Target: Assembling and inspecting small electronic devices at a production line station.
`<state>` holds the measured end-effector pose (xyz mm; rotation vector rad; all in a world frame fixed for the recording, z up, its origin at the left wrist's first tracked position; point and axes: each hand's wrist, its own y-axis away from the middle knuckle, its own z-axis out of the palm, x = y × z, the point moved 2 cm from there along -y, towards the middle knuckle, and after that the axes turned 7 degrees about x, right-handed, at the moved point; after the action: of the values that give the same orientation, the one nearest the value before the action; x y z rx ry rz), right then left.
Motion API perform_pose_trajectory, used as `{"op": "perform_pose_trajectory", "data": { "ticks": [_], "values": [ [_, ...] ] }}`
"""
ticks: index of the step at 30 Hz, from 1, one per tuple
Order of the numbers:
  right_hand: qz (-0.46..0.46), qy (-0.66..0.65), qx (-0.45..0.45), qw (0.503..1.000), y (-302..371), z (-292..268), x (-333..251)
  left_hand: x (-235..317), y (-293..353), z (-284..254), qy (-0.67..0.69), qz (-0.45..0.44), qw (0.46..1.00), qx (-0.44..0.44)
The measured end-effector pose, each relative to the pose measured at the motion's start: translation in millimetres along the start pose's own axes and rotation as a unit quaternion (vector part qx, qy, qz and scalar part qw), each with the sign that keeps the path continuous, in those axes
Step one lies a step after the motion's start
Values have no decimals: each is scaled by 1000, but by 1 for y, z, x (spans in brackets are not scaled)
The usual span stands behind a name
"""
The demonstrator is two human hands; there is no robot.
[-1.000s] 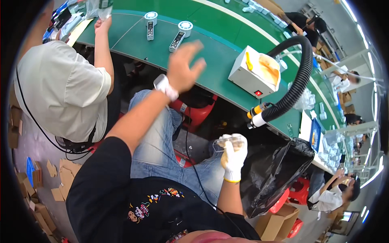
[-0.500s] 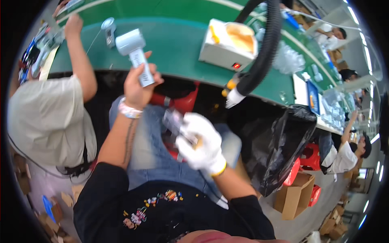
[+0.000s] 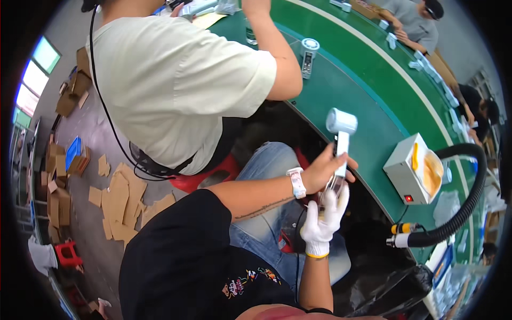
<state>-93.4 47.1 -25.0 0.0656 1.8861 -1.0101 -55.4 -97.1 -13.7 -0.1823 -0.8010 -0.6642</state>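
Note:
My bare left hand [image 3: 324,169] grips the handle of a pale blue handheld device [image 3: 342,121] with a drum-shaped head, like a small hair dryer, tilted head-up over the table edge. Close below it, my white-gloved right hand [image 3: 323,217] holds a clear plastic piece [image 3: 334,184] against the lower end of the handle. Fingers partly cover where the two meet, so I cannot tell whether they are joined. A similar device [image 3: 308,57] with an open-looking handle stands farther back on the green table [image 3: 357,101].
At the right, a white box machine [image 3: 408,168] with a red-lit switch stands beside a black corrugated hose [image 3: 476,197]. A co-worker in a pale shirt [image 3: 176,80] sits close on my left. Flattened cardboard [image 3: 124,200] lies on the floor. A black plastic bag [image 3: 397,290] hangs below the table.
My view has swung to the left. My right hand has risen from my lap with the clear piece to the bottom of the device's handle, and the two hands now meet.

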Motion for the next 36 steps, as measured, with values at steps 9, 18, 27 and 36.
{"op": "perform_pose_trajectory", "data": {
  "ticks": [9,18,27,36],
  "values": [
    [315,-254,22,914,-11,-7,30,-15,8,9,-208,127,960,-135],
    [362,-294,26,884,-16,-16,51,-17,3,8,-298,156,937,-96],
    [344,-360,101,862,-5,-14,42,-38,-16,7,-205,99,973,-50],
    [506,-121,-81,850,114,-95,108,-27,-34,10,-212,89,973,-22]
  ]
}}
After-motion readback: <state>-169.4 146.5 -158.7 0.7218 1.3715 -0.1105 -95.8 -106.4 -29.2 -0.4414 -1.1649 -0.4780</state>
